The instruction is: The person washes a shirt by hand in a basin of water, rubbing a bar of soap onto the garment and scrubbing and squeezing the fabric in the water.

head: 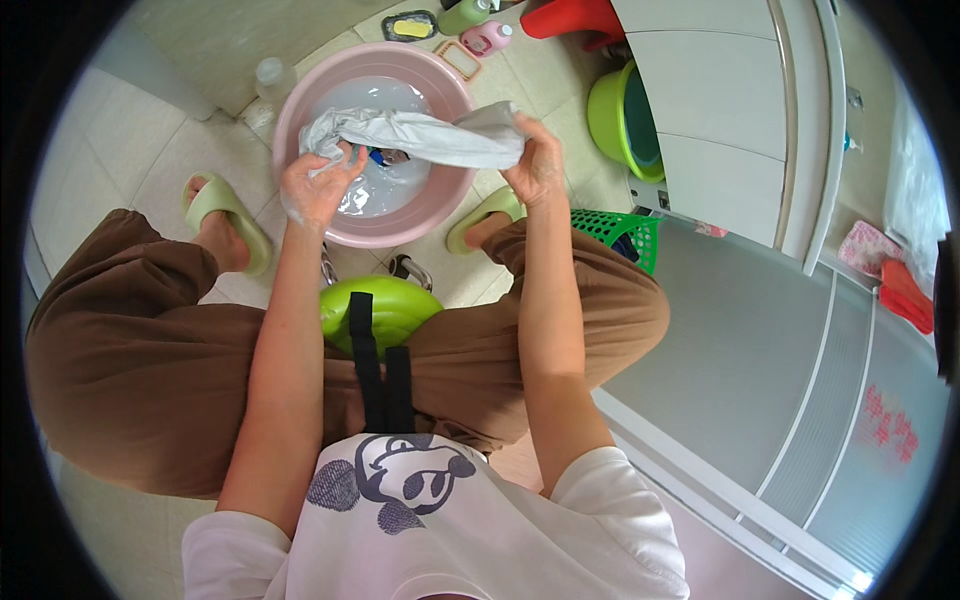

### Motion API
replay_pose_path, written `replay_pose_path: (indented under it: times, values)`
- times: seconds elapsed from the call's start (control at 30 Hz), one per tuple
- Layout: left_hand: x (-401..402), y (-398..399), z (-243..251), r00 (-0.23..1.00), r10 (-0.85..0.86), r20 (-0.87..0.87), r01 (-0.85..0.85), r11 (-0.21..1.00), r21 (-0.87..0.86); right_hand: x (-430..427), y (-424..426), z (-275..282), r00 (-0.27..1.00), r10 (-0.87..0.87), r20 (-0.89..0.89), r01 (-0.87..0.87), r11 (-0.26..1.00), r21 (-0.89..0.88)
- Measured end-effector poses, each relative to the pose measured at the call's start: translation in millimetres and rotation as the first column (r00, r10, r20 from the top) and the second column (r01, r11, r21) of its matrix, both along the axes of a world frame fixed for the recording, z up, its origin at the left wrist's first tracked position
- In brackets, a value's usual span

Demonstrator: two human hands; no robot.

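A wet white cloth garment [420, 136] is stretched between my two hands above a pink plastic basin [446, 196]. My left hand [321, 182] grips its bunched end over the basin's left side, with suds on the wrist. At the other end, my right hand [538, 161] holds the cloth just past the basin's right rim. Cloudy, soapy water [386, 191] fills the lower part of the basin. Something dark and blue [386, 156] shows in the water below the cloth; the cloth partly hides it.
Beyond the basin are a yellow soap bar [412, 28] in a dish, a green bottle [463, 16], a pink bottle [486, 39] and a small framed washboard-like item [459, 60]. A green tub [611, 112] and a green perforated basket [643, 238] stand right. I sit on a green stool [405, 300].
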State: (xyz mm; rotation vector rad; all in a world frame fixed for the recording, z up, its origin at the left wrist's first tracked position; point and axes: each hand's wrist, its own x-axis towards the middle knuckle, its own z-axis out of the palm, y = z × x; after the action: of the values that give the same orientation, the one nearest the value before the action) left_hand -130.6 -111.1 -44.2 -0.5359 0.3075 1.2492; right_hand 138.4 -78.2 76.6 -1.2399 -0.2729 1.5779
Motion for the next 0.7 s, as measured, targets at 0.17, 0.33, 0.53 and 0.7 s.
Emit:
replay_pose_path:
  times: [0.17, 0.33, 0.53, 0.7]
  values:
    - [-10.7, -0.9, -41.7, 0.940, 0.092, 0.329, -0.074, 0.995, -0.066, -1.7, -2.1, -14.2, 0.669, 0.543, 0.508, -0.342, 0.832, -0.438]
    - [0.9, 2.1, -16.0, 0.992, 0.064, 0.112, -0.057, 0.996, -0.065, 25.9, -11.1, -47.1, 0.506, 0.771, 0.386, -0.434, 0.615, -0.659]
    - [-7.6, 4.1, -18.0, 0.966, -0.106, -0.236, 0.082, 0.991, -0.105, 8.1, -21.6, -41.4, 0.865, 0.318, 0.389, -0.154, 0.905, -0.397]
    - [-2.4, -6.6, -49.3, 0.909, -0.247, -0.336, 0.200, 0.965, -0.169, 3.3, -17.3, -37.2, 0.881, 0.200, 0.428, 0.001, 0.906, -0.424]
